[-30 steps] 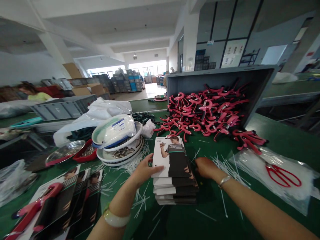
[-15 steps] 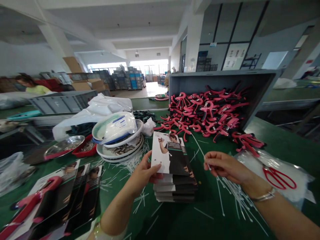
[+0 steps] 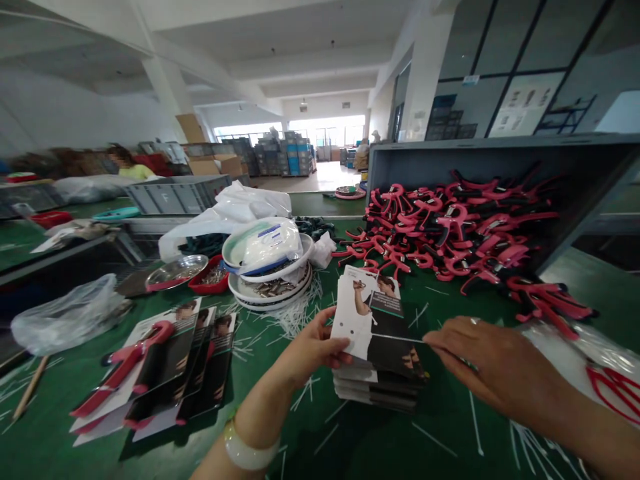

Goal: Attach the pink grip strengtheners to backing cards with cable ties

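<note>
My left hand (image 3: 320,343) grips the left edge of a printed backing card (image 3: 353,320), thumb on top and fingers underneath. That card lies on a stack of similar cards (image 3: 377,390) with small punched holes near its left side. My right hand (image 3: 483,353) is closed in a pinch on a thin white cable tie (image 3: 397,339), which reaches left across the card's face towards its holes. Whether the tip enters a hole I cannot tell. Loose cable ties (image 3: 533,443) lie below my right hand. On the left, pink-and-black pliers-like tools (image 3: 145,360) rest on several cards.
A grey crate (image 3: 500,143) tipped on its side spills many pink-and-black tools (image 3: 450,227). Stacked white trays (image 3: 270,293) hold metal parts and a plastic bag. Red-handled scissors (image 3: 613,390) lie at right. A person (image 3: 133,167) is in the background.
The view has swung left. My right hand has turned palm-down and brought the cable tie from pointing up beside the stack to lying across the card. My left hand keeps its grip.
</note>
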The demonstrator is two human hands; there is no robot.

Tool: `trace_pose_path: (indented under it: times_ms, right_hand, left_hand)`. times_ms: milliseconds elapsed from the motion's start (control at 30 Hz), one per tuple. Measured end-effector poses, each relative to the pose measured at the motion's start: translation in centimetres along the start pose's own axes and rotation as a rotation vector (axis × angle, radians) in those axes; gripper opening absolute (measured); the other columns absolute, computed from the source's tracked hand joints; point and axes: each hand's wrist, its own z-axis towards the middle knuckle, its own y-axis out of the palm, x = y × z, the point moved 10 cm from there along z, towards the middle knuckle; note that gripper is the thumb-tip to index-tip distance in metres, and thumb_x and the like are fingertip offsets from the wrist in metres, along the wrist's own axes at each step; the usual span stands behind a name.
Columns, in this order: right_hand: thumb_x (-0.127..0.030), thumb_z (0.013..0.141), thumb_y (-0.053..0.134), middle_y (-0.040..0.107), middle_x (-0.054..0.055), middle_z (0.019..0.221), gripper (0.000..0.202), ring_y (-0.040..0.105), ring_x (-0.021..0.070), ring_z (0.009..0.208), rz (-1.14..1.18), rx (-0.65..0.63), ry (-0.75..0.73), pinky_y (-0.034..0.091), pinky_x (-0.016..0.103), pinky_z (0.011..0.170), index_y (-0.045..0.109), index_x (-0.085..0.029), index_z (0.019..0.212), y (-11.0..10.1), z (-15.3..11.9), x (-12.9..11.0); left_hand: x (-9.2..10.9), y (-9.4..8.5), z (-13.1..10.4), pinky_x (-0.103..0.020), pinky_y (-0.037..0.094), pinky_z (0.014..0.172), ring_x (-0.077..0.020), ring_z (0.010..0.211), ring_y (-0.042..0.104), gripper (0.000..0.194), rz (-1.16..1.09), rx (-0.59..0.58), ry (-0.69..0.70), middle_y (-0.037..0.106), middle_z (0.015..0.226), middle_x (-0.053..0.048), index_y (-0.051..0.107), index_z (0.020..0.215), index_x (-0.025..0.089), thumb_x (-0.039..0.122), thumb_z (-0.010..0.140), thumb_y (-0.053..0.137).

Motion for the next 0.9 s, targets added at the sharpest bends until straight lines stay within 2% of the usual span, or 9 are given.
trace_pose_path:
  times_ms: [100, 233, 433, 567, 700, 800, 900]
  right_hand:
    - [-0.015, 0.087, 0.036, 0.062, 0.004, 0.072, 0.027, 0.059, 0.0176, 0.063, -0.167, 0.000, -0.131, 0.041, 0.027, 0.050, 0.063, -0.021, 0.088, -0.4, 0.5, -1.6]
    - [-0.006, 0.082, 0.034, 0.061, 0.004, 0.073, 0.032, 0.056, 0.0165, 0.061, -0.214, -0.032, -0.227, 0.038, 0.027, 0.049, 0.061, -0.021, 0.087, -1.0, 1.4, -2.9]
    - [0.005, 0.073, 0.033, 0.060, 0.003, 0.068, 0.039, 0.051, 0.0151, 0.057, -0.244, -0.020, -0.287, 0.033, 0.027, 0.049, 0.061, -0.021, 0.080, -2.2, 2.1, -4.1]
    - [0.007, 0.070, 0.037, 0.060, 0.003, 0.067, 0.037, 0.051, 0.0164, 0.056, -0.316, -0.022, -0.297, 0.032, 0.029, 0.048, 0.061, -0.021, 0.078, -2.3, 3.1, -4.3]
    - [0.002, 0.073, 0.043, 0.063, 0.005, 0.068, 0.028, 0.054, 0.0179, 0.059, -0.369, 0.028, -0.351, 0.035, 0.029, 0.048, 0.061, -0.018, 0.079, -1.3, 3.4, -5.4]
    - [0.000, 0.078, 0.041, 0.066, 0.007, 0.073, 0.029, 0.058, 0.0185, 0.063, -0.368, 0.116, -0.386, 0.039, 0.029, 0.049, 0.063, -0.015, 0.088, 0.1, 2.5, -6.2]
    - [-0.004, 0.084, 0.039, 0.068, 0.008, 0.078, 0.028, 0.061, 0.0185, 0.069, -0.329, 0.205, -0.383, 0.043, 0.028, 0.051, 0.064, -0.013, 0.096, 1.6, 1.3, -5.7]
  left_hand:
    - [0.0, 0.0, 0.0, -0.016, 0.043, 0.045, -0.0123, 0.058, 0.065, 0.070, 0.005, -0.010, -0.001, 0.065, 0.084, -0.003, 0.039, 0.127, 0.019, 0.018, 0.067, 0.074]
    - [0.2, -0.1, 0.0, -0.016, 0.042, 0.044, -0.0110, 0.058, 0.064, 0.063, 0.025, -0.007, 0.014, 0.064, 0.095, -0.006, 0.041, 0.124, 0.019, 0.016, 0.069, 0.071]
    - [0.8, 0.0, -0.1, -0.016, 0.042, 0.043, -0.0106, 0.058, 0.064, 0.062, 0.083, 0.012, 0.047, 0.060, 0.105, -0.009, 0.040, 0.125, 0.019, 0.014, 0.070, 0.067]
    - [1.5, 0.6, -0.4, -0.015, 0.041, 0.041, -0.0097, 0.057, 0.063, 0.062, 0.089, 0.017, 0.070, 0.056, 0.114, -0.011, 0.040, 0.125, 0.019, 0.014, 0.069, 0.068]
    - [1.4, 1.2, -0.8, -0.015, 0.041, 0.040, -0.0094, 0.057, 0.063, 0.060, -0.018, 0.036, 0.054, 0.058, 0.110, -0.010, 0.043, 0.123, 0.020, 0.017, 0.069, 0.070]
    - [0.7, 1.8, -1.0, -0.014, 0.044, 0.044, -0.0103, 0.060, 0.064, 0.050, -0.191, 0.022, -0.003, 0.062, 0.097, -0.007, 0.049, 0.115, 0.017, 0.017, 0.070, 0.070]
    - [0.1, 1.8, -1.1, -0.014, 0.048, 0.049, -0.0118, 0.066, 0.066, 0.039, -0.366, 0.057, -0.050, 0.064, 0.090, -0.006, 0.052, 0.109, 0.015, 0.018, 0.074, 0.068]
